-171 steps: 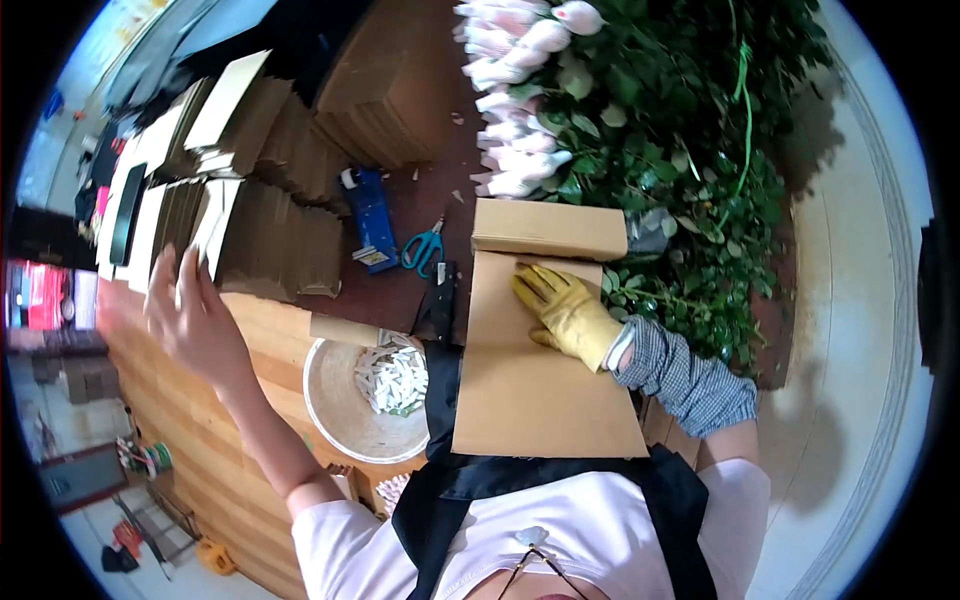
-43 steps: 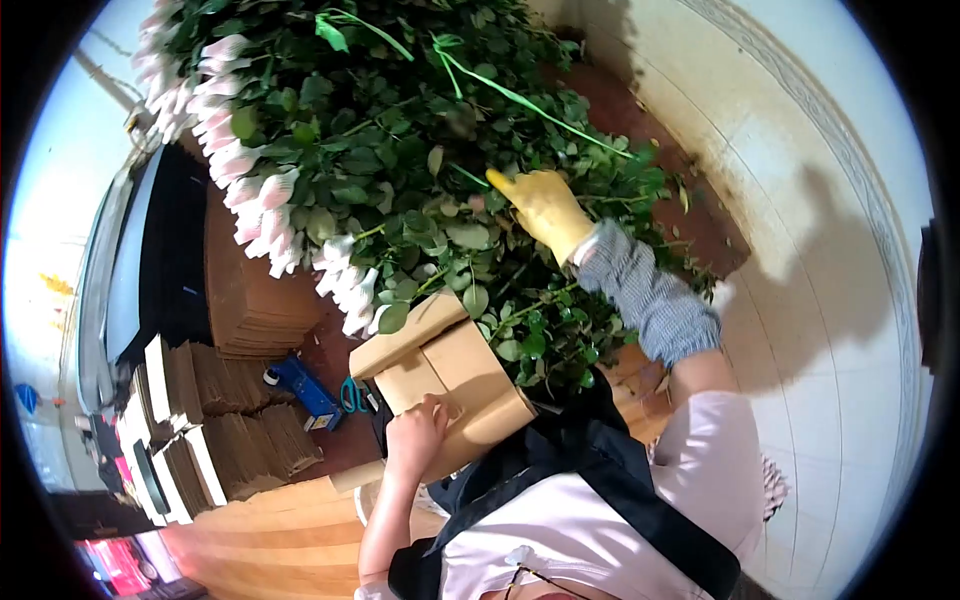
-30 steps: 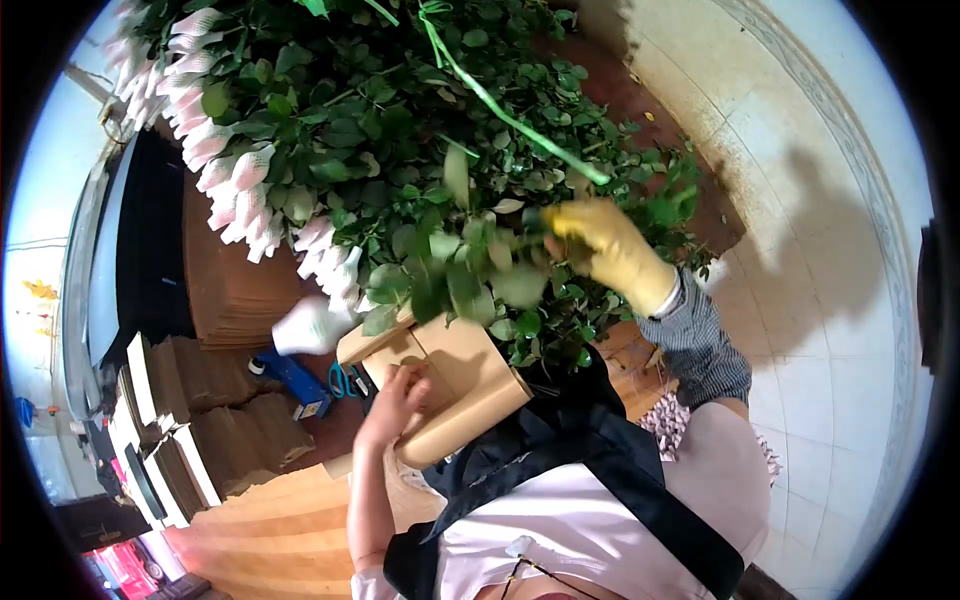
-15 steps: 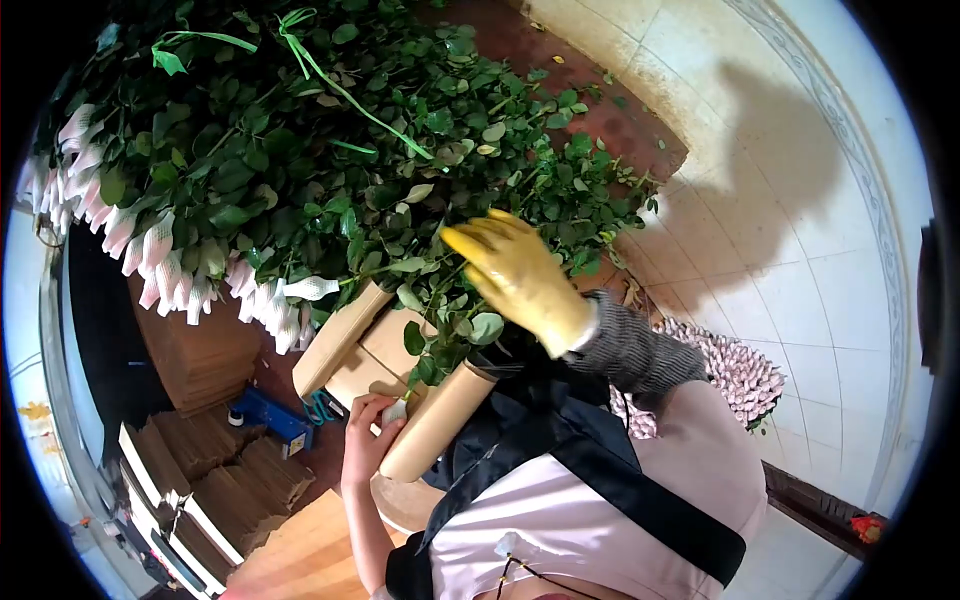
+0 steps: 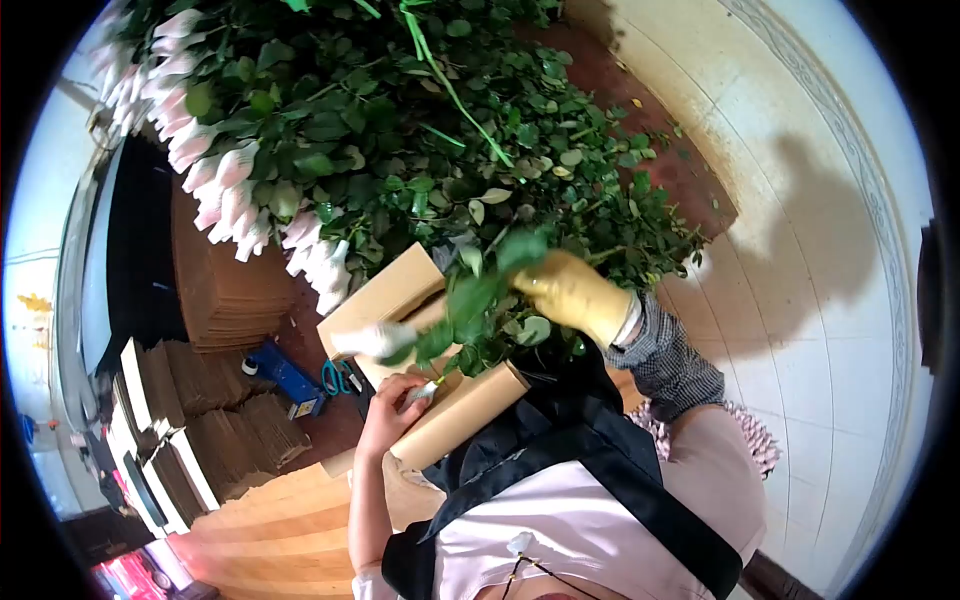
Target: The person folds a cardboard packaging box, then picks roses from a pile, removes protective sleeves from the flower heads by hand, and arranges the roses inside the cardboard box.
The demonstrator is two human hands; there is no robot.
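My bare left hand (image 5: 393, 412) is closed around the pale, net-covered head of a rose (image 5: 420, 394), above a curled cardboard sheet (image 5: 460, 420). My right hand, in a yellow glove (image 5: 577, 297), is closed on the leafy stem of another rose (image 5: 375, 341), whose white-sleeved head points left and is smeared by motion. The fingertips of the glove are partly covered by leaves. Behind both hands lies a large pile of roses (image 5: 400, 130), green leaves to the right and pinkish, netted heads to the left.
Stacks of folded cardboard (image 5: 235, 435) stand at the lower left, near a blue tool (image 5: 285, 377) and teal-handled scissors (image 5: 340, 378). Green ties (image 5: 450, 85) lie over the leaves. More netted rose heads (image 5: 745, 435) sit at my right, by a tiled wall (image 5: 800, 230).
My gloved hand has drawn a rose out from the pile, its head now swinging leftward over the cardboard. My left hand keeps its hold on a rose head. The camera view has shifted.
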